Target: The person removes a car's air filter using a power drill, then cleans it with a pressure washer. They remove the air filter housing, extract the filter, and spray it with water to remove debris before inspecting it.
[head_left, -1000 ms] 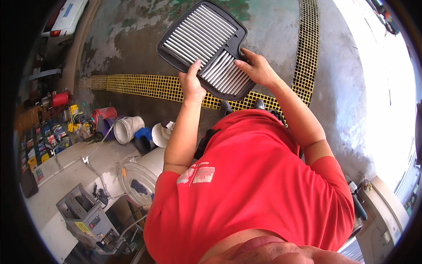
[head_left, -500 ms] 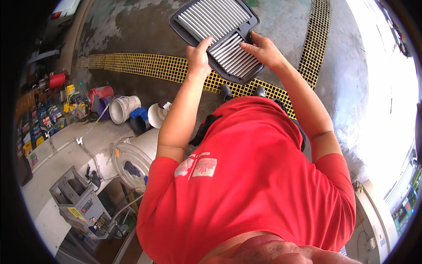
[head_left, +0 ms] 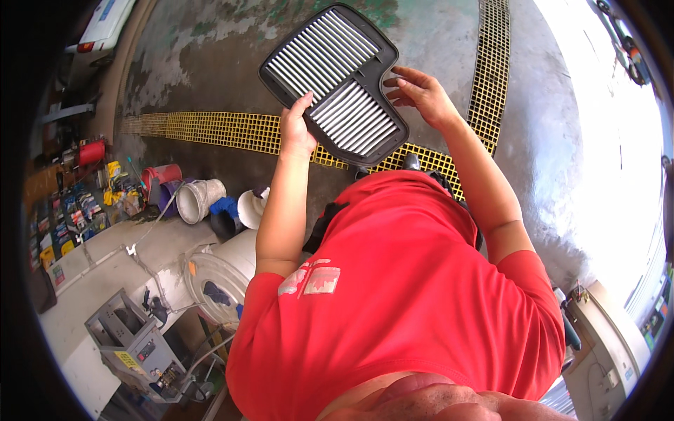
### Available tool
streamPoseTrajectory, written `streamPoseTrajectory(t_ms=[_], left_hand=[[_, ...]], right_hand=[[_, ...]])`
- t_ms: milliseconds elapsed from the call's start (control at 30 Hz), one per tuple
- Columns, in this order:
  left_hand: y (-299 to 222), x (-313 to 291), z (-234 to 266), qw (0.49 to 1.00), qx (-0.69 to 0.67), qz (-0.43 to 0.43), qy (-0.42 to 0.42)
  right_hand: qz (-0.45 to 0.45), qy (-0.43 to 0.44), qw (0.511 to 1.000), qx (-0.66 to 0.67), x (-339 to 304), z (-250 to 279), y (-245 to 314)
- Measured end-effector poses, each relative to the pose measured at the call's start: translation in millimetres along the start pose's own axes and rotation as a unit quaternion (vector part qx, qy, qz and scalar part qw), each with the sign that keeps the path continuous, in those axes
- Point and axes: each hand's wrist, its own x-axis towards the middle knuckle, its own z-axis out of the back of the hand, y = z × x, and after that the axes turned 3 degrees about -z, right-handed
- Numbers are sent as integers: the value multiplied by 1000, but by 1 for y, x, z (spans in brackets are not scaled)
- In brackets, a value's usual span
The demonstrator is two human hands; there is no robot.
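A pleated air filter (head_left: pixel 354 116) with a black frame and pale ridges is held up in front of me, tilted. My left hand (head_left: pixel 298 130) grips its near left edge, the thumb lying on the pleats and the other fingers hidden underneath. My right hand (head_left: pixel 423 97) is beside the notch in the filter's right edge. Its fingers are apart and point toward the frame, holding nothing; whether a fingertip touches the frame I cannot tell.
Yellow floor grating (head_left: pixel 210 128) crosses the wet concrete and meets a second strip (head_left: pixel 489 77) at right. To my left are white buckets (head_left: pixel 200 200), a red bucket (head_left: pixel 161 175), a large drum (head_left: pixel 217 284) and a grey machine (head_left: pixel 140 344). A white vehicle (head_left: pixel 105 24) stands far left.
My right hand has let go of the filter and opened beside it. In the picture the filter, still in my left hand, sits lower and slightly left.
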Motion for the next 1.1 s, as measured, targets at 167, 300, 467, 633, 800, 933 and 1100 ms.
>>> streamPoseTrajectory(t_ms=[167, 300, 467, 633, 800, 933, 1100], left_hand=[[2, -3, 0, 997, -25, 54, 44], [-3, -4, -2, 990, -32, 118, 65], [-16, -12, -16, 989, 5, 100, 105], [-32, -25, -35, 991, 47, 51, 112], [-39, -30, -40, 991, 64, 7, 119], [-43, -35, -47, 986, 63, -35, 149], [-45, -36, -49, 981, 75, -55, 169]], right_hand=[[130, 13, 990, -57, 1, 8, 9], [201, -34, 964, -172, -9, 7, 28], [305, -33, 831, -464, -21, 9, 57], [314, -53, 843, -433, -21, 10, 46], [352, -54, 836, -418, -20, 10, 47], [329, -72, 842, -422, -20, 13, 42], [263, -88, 859, -431, -24, 10, 45]])
